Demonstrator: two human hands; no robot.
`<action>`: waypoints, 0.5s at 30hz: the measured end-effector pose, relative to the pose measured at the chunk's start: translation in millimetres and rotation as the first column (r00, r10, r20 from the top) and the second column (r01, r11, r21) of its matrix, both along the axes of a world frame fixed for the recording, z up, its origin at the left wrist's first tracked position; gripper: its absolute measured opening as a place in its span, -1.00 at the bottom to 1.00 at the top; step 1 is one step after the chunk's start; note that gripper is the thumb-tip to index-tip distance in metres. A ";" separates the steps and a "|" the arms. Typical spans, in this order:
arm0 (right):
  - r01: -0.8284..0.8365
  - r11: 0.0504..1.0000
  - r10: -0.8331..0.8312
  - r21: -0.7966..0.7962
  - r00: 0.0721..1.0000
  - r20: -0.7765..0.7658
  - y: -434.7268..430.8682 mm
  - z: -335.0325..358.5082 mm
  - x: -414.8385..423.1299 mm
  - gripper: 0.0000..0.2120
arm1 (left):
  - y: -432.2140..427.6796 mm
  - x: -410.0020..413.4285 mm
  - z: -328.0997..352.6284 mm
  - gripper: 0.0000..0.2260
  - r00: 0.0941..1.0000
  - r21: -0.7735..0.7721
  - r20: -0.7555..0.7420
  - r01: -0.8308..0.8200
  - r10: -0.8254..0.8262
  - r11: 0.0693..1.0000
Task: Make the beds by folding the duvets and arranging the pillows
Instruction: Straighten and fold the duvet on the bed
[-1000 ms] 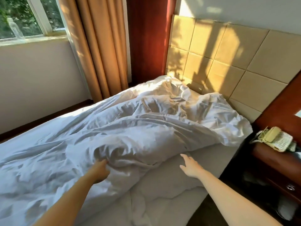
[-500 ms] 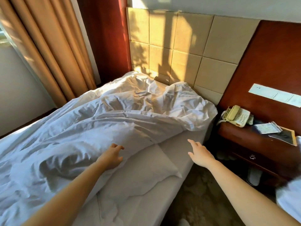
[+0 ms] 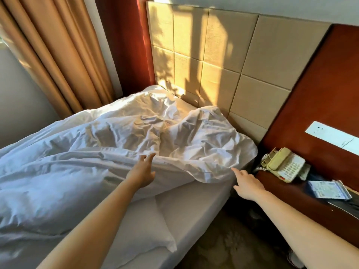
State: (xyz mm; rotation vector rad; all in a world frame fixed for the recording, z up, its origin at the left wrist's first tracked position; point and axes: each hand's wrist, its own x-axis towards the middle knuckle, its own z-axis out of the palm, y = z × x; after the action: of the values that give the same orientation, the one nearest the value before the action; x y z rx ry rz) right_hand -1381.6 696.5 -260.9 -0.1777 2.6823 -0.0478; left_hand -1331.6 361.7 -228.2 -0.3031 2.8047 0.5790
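Left hand (image 3: pixel 142 171) and right hand (image 3: pixel 246 184), spread and empty, have moved headward along the duvet (image 3: pixel 77 162).

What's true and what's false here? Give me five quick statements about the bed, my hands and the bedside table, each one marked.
The duvet lies crumpled on the bed. True.
A pillow shows from under the duvet. True.
The left hand grips the pillow. False: it is open, fingers spread over the duvet.
A telephone sits on the bedside table. True.
The right hand holds the telephone. False: it is open, stretched toward the duvet's corner.
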 end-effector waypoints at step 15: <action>-0.333 0.943 0.326 0.013 0.932 0.160 -106.3 -133.3 -125.9 -0.15 | 10.8 -150.5 -143.2 -0.01 0.895 -0.249 0.366 0.359 -0.256 0.899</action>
State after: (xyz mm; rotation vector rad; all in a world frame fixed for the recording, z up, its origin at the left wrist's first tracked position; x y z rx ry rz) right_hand -1507.5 590.1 -394.1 -0.5851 2.4606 0.0929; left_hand -1482.1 372.5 -371.4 0.0028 2.5331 0.0044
